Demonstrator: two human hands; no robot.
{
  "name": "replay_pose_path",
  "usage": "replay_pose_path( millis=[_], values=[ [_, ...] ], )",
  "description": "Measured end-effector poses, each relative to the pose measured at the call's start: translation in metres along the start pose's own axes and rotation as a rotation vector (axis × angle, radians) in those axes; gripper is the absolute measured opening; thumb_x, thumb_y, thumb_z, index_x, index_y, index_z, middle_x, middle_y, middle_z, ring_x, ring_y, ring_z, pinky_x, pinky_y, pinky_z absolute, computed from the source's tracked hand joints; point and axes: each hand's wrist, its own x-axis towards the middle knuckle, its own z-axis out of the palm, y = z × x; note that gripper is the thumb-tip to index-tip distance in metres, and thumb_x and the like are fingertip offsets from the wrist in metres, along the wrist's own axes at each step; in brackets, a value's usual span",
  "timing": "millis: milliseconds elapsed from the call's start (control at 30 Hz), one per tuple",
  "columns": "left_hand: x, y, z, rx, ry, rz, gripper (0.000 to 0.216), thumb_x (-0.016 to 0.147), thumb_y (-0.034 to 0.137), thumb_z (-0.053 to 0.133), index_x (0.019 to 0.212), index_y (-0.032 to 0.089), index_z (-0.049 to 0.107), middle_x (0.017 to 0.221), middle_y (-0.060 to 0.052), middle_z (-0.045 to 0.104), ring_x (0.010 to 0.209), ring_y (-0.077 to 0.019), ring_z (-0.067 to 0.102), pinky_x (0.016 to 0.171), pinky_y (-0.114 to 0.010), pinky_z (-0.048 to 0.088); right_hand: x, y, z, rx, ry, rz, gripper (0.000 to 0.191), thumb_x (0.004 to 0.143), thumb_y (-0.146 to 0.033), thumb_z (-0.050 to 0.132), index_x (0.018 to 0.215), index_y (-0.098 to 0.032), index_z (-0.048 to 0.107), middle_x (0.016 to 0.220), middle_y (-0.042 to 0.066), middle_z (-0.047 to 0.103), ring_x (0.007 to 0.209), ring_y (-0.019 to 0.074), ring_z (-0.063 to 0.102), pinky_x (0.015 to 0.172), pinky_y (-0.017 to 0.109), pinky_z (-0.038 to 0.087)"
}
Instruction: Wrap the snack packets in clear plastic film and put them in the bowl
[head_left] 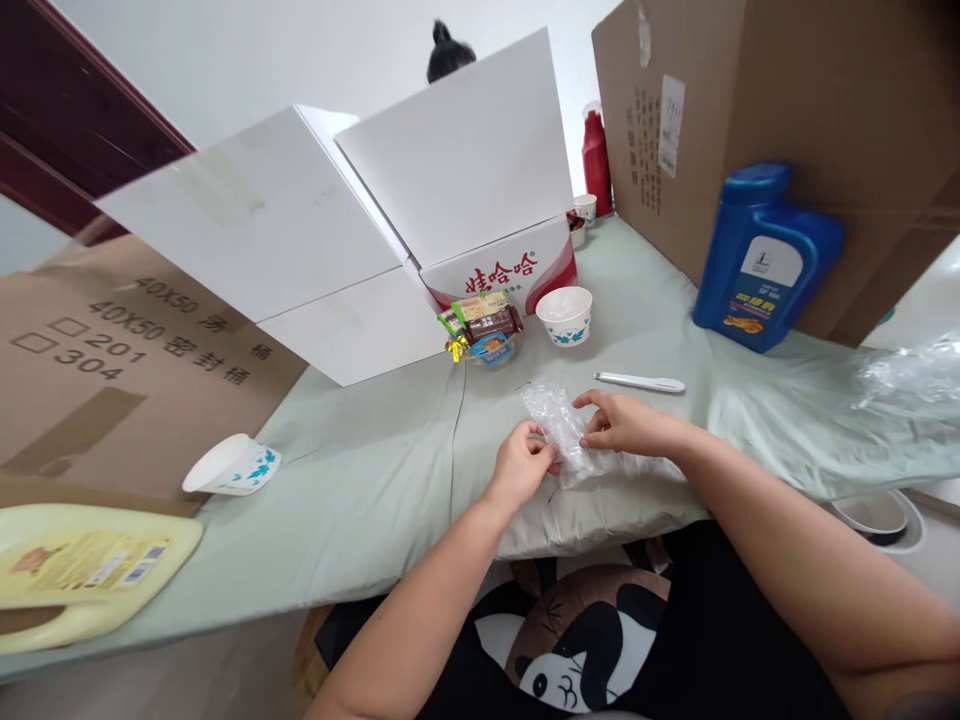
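Observation:
A small clear plastic bag [553, 418] lies on the pale green cloth [375, 480] near the table's front edge. My left hand [519, 466] pinches the bag's left edge with curled fingers. My right hand [627, 422] holds its right side, thumb and fingers closed on the plastic. A white pen-like tool [639, 382] lies just beyond my right hand. Farther back sit a pile of small snack packets [481, 326] and a white paper cup with blue print [564, 314].
An open white carton [390, 230] with red print stands behind the snacks. A blue jug [765, 258] leans by a large brown box [787, 110] at right. A tipped paper cup [231, 466] and a yellow jug [82, 575] lie at left. Crumpled plastic [907, 372] sits far right.

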Motion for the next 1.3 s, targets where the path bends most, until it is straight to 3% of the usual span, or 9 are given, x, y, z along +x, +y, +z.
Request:
replay_pose_path(
  millis=[167, 367, 467, 567, 667, 767, 933, 1200, 1300],
  values=[
    [-0.003, 0.003, -0.001, 0.074, -0.007, 0.022, 0.029, 0.072, 0.020, 0.068, 0.092, 0.020, 0.046, 0.051, 0.009, 0.059, 0.047, -0.0123, 0.060, 0.049, -0.021, 0.040, -0.001, 0.004, 0.004, -0.092, -0.075, -0.044, 0.060, 0.070, -0.015, 0.062, 0.128, -0.015, 0.046, 0.073, -0.001, 0.069, 0.065, 0.0149, 0.061, 0.058, 0.024, 0.043],
    [-0.008, 0.003, -0.002, 0.157, -0.031, 0.086, 0.032, 0.071, 0.019, 0.065, 0.097, 0.020, 0.046, 0.053, 0.010, 0.058, 0.050, -0.0109, 0.055, 0.056, -0.023, 0.041, -0.005, -0.002, 0.001, -0.214, -0.166, -0.009, 0.058, 0.071, -0.019, 0.065, 0.127, -0.015, 0.050, 0.076, 0.001, 0.069, 0.064, 0.0159, 0.061, 0.056, 0.025, 0.042],
    [-0.010, 0.002, -0.001, 0.188, -0.001, 0.104, 0.034, 0.069, 0.018, 0.066, 0.096, 0.020, 0.046, 0.053, 0.010, 0.056, 0.050, -0.0100, 0.053, 0.056, -0.023, 0.041, -0.006, -0.004, 0.001, -0.303, 0.048, -0.061, 0.043, 0.078, -0.034, 0.065, 0.117, -0.017, 0.058, 0.078, 0.003, 0.069, 0.068, 0.0178, 0.062, 0.059, 0.027, 0.042],
    [-0.009, 0.001, 0.001, 0.215, 0.006, 0.118, 0.034, 0.068, 0.016, 0.066, 0.096, 0.020, 0.047, 0.052, 0.010, 0.055, 0.049, -0.0096, 0.051, 0.056, -0.023, 0.040, -0.002, -0.002, 0.009, -0.395, 0.305, -0.303, 0.024, 0.088, -0.030, 0.057, 0.106, -0.017, 0.065, 0.094, 0.008, 0.069, 0.086, 0.0205, 0.062, 0.075, 0.031, 0.046],
    [-0.010, 0.002, 0.002, 0.232, 0.015, 0.123, 0.033, 0.070, 0.020, 0.066, 0.095, 0.021, 0.046, 0.054, 0.009, 0.056, 0.050, -0.0099, 0.052, 0.056, -0.023, 0.040, 0.007, 0.004, 0.022, -0.544, 0.231, -0.515, 0.028, 0.089, -0.015, 0.053, 0.112, -0.017, 0.067, 0.114, 0.012, 0.066, 0.105, 0.0240, 0.057, 0.092, 0.037, 0.043],
    [-0.017, 0.000, 0.003, 0.151, 0.000, 0.118, 0.037, 0.074, 0.031, 0.066, 0.099, 0.021, 0.042, 0.068, 0.005, 0.062, 0.054, -0.0096, 0.053, 0.055, -0.023, 0.040, 0.015, 0.008, 0.032, -0.698, 0.106, -0.479, 0.032, 0.087, -0.014, 0.055, 0.117, -0.014, 0.066, 0.120, 0.015, 0.064, 0.108, 0.0279, 0.054, 0.096, 0.041, 0.042],
    [-0.044, -0.005, 0.002, 0.000, -0.168, 0.090, 0.042, 0.080, 0.037, 0.062, 0.113, 0.020, 0.041, 0.077, 0.003, 0.059, 0.049, -0.0058, 0.045, 0.048, -0.020, 0.039, 0.018, 0.007, 0.032, -0.748, 0.083, -0.428, 0.038, 0.088, -0.014, 0.054, 0.125, -0.011, 0.062, 0.126, 0.016, 0.061, 0.110, 0.0268, 0.054, 0.099, 0.040, 0.039],
    [-0.082, -0.009, -0.010, 0.520, -0.245, 0.420, 0.011, 0.084, 0.021, 0.056, 0.082, 0.019, 0.067, 0.109, -0.005, 0.064, 0.057, -0.0067, 0.055, 0.061, -0.024, 0.051, 0.011, 0.003, 0.037, -0.831, 0.089, -0.366, 0.048, 0.088, -0.033, 0.059, 0.133, -0.015, 0.057, 0.134, 0.015, 0.056, 0.117, 0.0328, 0.048, 0.097, 0.044, 0.040],
    [-0.083, -0.009, -0.014, 0.628, -0.108, 0.571, 0.014, 0.087, 0.020, 0.053, 0.094, 0.021, 0.066, 0.113, -0.007, 0.063, 0.067, -0.0113, 0.062, 0.068, -0.028, 0.055, 0.008, 0.000, 0.041, -0.846, 0.082, -0.347, 0.056, 0.086, -0.042, 0.061, 0.136, -0.017, 0.054, 0.141, 0.015, 0.050, 0.121, 0.0352, 0.045, 0.097, 0.045, 0.039]
  ],
)
